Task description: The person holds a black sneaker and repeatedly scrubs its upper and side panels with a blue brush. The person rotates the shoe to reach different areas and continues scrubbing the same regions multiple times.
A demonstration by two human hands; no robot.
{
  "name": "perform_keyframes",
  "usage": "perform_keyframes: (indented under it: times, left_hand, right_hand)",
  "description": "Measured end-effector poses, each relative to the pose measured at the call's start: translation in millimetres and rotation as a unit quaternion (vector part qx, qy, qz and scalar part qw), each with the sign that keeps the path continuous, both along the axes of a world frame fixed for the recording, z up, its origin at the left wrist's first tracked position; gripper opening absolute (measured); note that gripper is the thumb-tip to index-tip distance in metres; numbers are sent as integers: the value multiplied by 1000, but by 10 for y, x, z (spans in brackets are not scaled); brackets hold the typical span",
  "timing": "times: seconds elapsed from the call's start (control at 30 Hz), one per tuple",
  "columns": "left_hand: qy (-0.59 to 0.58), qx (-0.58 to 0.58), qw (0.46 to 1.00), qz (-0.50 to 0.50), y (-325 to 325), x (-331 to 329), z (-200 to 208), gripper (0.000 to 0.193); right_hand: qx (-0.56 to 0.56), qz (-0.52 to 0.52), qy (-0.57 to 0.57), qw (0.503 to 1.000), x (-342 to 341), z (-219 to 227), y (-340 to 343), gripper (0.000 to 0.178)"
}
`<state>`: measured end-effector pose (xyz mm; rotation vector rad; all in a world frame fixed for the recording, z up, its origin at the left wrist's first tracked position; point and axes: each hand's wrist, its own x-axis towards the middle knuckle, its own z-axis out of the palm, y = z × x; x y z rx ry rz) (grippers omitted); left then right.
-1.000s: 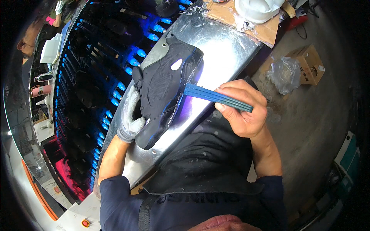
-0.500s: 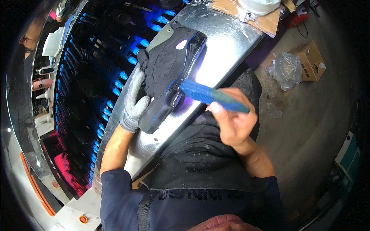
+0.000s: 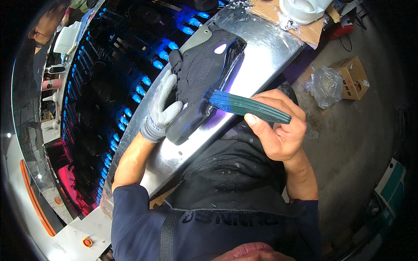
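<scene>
A black shoe with a grey-green tongue lies on its side along the metal bench. My left hand, in a grey glove, holds it from the left, with the thumb against its side near the toe. In my bare right hand is a long, ribbed, dark green tool whose far end looks blue. That end touches or almost touches the shoe along the edge between upper and sole; I cannot tell whether it has bristles. Glossy wet-looking streaks run along that edge.
Left of the metal bench runs a dark rack with rows of blue-lit pegs. A white tub stands on cardboard at the bench's far end. On the floor at right are a plastic bag and an open carton.
The whole view has shifted a little. The tool's tip has slid slightly toward the shoe's toe along the edge, and the tool, blurred before, now shows sharply. My left hand keeps its hold.
</scene>
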<state>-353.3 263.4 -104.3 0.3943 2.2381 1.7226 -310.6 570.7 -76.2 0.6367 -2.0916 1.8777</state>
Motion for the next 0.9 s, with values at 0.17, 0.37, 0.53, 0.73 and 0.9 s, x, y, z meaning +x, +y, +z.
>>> perform_keyframes:
  times: [0.17,0.37,0.53,0.73,0.9]
  left_hand:
    - [-45,87,994,-49,102,5,157,66]
    - [108,-72,991,-26,-14,47,42,74]
    - [436,-173,881,-63,-217,25,-249,65]
    - [577,-207,790,9,390,11,108,65]
    - [533,-156,831,-24,560,-85,323,86]
  right_hand:
    - [50,46,48,997,-112,119,54,22]
    - [57,52,115,990,-48,142,10,28]
    - [82,76,134,985,-13,127,60,31]
    - [-221,-10,-133,966,-212,-209,357,14]
    - [-392,-2,-178,903,-85,-122,121,19]
